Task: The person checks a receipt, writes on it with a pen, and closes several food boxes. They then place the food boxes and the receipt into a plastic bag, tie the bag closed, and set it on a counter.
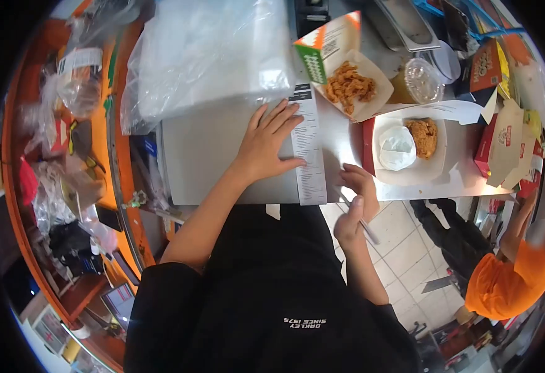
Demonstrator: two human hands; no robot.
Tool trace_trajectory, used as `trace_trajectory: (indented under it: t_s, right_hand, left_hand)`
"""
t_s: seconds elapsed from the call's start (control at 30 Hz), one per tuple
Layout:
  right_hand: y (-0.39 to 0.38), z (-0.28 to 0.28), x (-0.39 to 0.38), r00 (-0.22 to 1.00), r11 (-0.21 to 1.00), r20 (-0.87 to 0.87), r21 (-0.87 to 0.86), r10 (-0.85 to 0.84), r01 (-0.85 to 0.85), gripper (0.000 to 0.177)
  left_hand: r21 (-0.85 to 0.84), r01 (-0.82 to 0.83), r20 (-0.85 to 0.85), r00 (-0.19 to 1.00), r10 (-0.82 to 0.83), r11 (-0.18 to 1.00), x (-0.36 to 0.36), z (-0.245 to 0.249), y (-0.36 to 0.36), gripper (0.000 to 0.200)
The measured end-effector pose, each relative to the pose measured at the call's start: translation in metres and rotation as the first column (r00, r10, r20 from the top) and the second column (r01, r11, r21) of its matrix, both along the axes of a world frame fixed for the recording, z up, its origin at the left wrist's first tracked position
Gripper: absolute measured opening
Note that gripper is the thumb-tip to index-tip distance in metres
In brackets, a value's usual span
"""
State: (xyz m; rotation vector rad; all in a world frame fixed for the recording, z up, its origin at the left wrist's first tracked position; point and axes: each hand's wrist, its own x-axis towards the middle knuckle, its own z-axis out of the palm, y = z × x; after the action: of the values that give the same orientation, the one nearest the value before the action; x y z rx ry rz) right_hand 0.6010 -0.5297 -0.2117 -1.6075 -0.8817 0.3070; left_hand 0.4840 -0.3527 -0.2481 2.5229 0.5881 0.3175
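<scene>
My left hand (270, 144) lies on the metal counter (204, 161) with its fingers spread, the fingertips and thumb touching the left edge of a long printed receipt (310, 149). Close to the receipt's lower right side, my right hand (357, 208) is closed around a slim pen (369, 232). To the right sits an open box (434, 171) with a piece of fried chicken (423, 138) and a white wrapped item (397, 148). Above it, another open carton (372, 105) holds fried pieces (351, 87).
A large plastic-wrapped stack (216, 56) covers the counter's upper left. A clear lidded cup (423, 81), a metal tray (403, 25) and red boxes (502, 146) stand at the right. A person in an orange shirt (508, 283) is at the lower right. Shelves (123, 155) line the left.
</scene>
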Motion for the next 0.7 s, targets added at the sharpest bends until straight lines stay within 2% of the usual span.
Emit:
trace_trajectory:
  t_s: [0.03,0.07,0.13,0.17,0.23,0.27,0.33,0.5,0.57,0.6,0.63,0.67,0.7]
  right_hand:
    - [0.007,-0.011,-0.002,0.996,0.997,-0.068,-0.044,0.06,-0.063,0.055]
    - [0.012,-0.018,-0.002,0.983,0.989,-0.143,-0.076,0.112,-0.124,0.052]
    - [0.027,-0.025,0.002,0.88,0.965,-0.471,-0.195,0.065,-0.176,0.039]
    - [0.036,-0.029,0.002,0.879,0.961,-0.471,-0.203,0.071,-0.187,0.039]
    - [0.053,-0.035,0.002,0.851,0.978,-0.52,-0.125,0.077,-0.165,0.022]
    - [0.057,-0.04,0.001,0.851,0.976,-0.52,-0.134,0.077,-0.171,0.022]
    - [0.06,-0.05,-0.001,0.839,0.986,-0.539,-0.088,0.072,-0.141,0.007]
    - [0.061,-0.048,-0.003,0.855,0.995,-0.519,-0.081,0.009,-0.06,0.008]
    - [0.06,-0.051,-0.002,0.886,0.971,-0.452,-0.151,0.1,-0.186,0.013]
    - [0.061,-0.046,-0.003,0.886,0.971,-0.453,-0.152,0.099,-0.186,0.013]
    - [0.062,-0.038,-0.004,0.982,0.959,-0.186,-0.272,0.031,-0.082,0.014]
    - [0.062,-0.033,-0.004,0.995,0.933,0.103,-0.357,-0.015,0.051,0.015]
    - [0.062,-0.035,-0.003,0.994,0.94,0.091,-0.329,-0.061,0.088,0.017]
  left_hand:
    - [0.002,-0.006,-0.008,1.0,0.006,1.0,-0.002,0.0,-0.003,0.075]
    - [0.004,-0.011,-0.016,1.0,0.011,1.0,-0.003,-0.001,-0.006,0.076]
    - [-0.009,-0.034,-0.006,0.999,0.034,0.999,-0.005,-0.002,-0.008,0.077]
    - [-0.004,-0.035,0.005,0.999,0.035,0.999,-0.006,-0.002,-0.007,0.078]
    - [-0.016,-0.044,-0.001,0.999,0.044,0.999,-0.006,-0.001,-0.005,0.077]
    - [-0.021,-0.043,-0.008,0.999,0.043,0.999,-0.005,0.0,-0.004,0.077]
    - [-0.04,-0.052,0.01,0.999,0.052,0.998,-0.005,0.0,-0.005,0.077]
    - [-0.071,-0.055,0.031,0.998,0.057,0.996,-0.006,0.0,-0.005,0.078]
    - [-0.047,-0.055,0.034,0.998,0.056,0.997,-0.006,0.0,-0.005,0.079]
    - [-0.049,-0.054,0.034,0.998,0.056,0.997,-0.006,0.0,-0.005,0.079]
    - [-0.044,-0.052,0.028,0.998,0.054,0.998,-0.006,0.0,-0.004,0.078]
    - [-0.04,-0.05,0.022,0.998,0.051,0.998,-0.006,0.0,-0.004,0.078]
    - [-0.041,-0.049,0.023,0.999,0.05,0.998,-0.006,0.0,-0.005,0.078]
